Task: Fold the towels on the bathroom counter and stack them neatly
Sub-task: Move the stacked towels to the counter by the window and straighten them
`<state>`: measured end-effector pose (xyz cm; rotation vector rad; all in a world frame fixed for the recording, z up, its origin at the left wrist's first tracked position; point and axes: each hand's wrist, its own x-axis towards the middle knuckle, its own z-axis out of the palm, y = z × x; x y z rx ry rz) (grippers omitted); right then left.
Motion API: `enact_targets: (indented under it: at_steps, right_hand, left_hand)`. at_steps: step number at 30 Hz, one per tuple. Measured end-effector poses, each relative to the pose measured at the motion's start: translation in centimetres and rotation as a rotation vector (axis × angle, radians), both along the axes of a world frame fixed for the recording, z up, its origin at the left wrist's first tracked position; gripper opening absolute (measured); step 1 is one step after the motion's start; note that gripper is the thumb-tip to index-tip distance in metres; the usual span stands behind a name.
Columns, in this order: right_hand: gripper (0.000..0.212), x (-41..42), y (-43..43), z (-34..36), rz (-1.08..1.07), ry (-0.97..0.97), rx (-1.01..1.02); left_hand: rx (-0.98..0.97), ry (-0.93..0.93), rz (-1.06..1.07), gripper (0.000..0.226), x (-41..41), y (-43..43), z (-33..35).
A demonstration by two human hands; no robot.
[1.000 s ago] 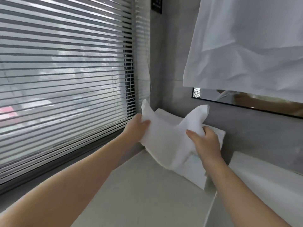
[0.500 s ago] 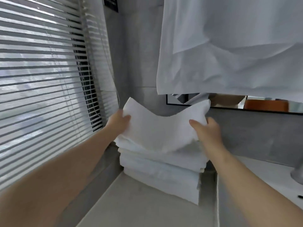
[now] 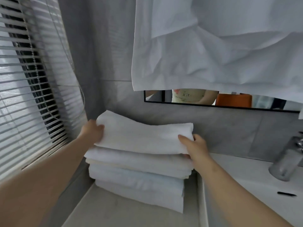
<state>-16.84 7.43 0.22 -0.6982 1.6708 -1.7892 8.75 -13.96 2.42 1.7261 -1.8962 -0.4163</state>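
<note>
A folded white towel (image 3: 141, 135) lies on top of a stack of folded white towels (image 3: 137, 181) at the back left corner of the counter (image 3: 114, 213). My left hand (image 3: 91, 131) grips the top towel's left end, thumb on top. My right hand (image 3: 195, 145) grips its right end, fingers curled under the edge. The top towel sags slightly in the middle and rests on the stack.
Window blinds (image 3: 29, 89) fill the left side. A large white cloth (image 3: 213, 46) hangs over the mirror (image 3: 229, 100) above the stack. A white sink (image 3: 254, 185) with a metal faucet (image 3: 285, 161) stands to the right.
Both hands have lowered the folded towel from a raised, sagging hold onto the top of the stack. My view has turned to the right, bringing the sink and faucet in.
</note>
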Motion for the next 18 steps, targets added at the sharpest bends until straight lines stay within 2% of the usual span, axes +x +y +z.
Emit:
enact_targets:
  at_steps: [6, 9, 13, 18]
  right_hand:
    - [0.016, 0.5, -0.6, -0.1, 0.026, 0.043, 0.004]
    - [0.015, 0.6, -0.6, -0.1, 0.032, 0.045, 0.014]
    - [0.02, 0.3, 0.1, -0.9, 0.033, -0.035, 0.064]
    - [0.023, 0.0, 0.8, -1.0, 0.075, -0.158, 0.109]
  left_hand:
    - [-0.011, 0.073, 0.039, 0.041, 0.9, -0.6, 0.1]
    - [0.017, 0.04, 0.028, 0.04, 1.0, -0.6, 0.0]
    - [0.093, -0.023, 0.037, 0.044, 1.0, 0.2, -1.3]
    - [0.072, -0.04, 0.078, 0.052, 0.6, 2.3, -1.6]
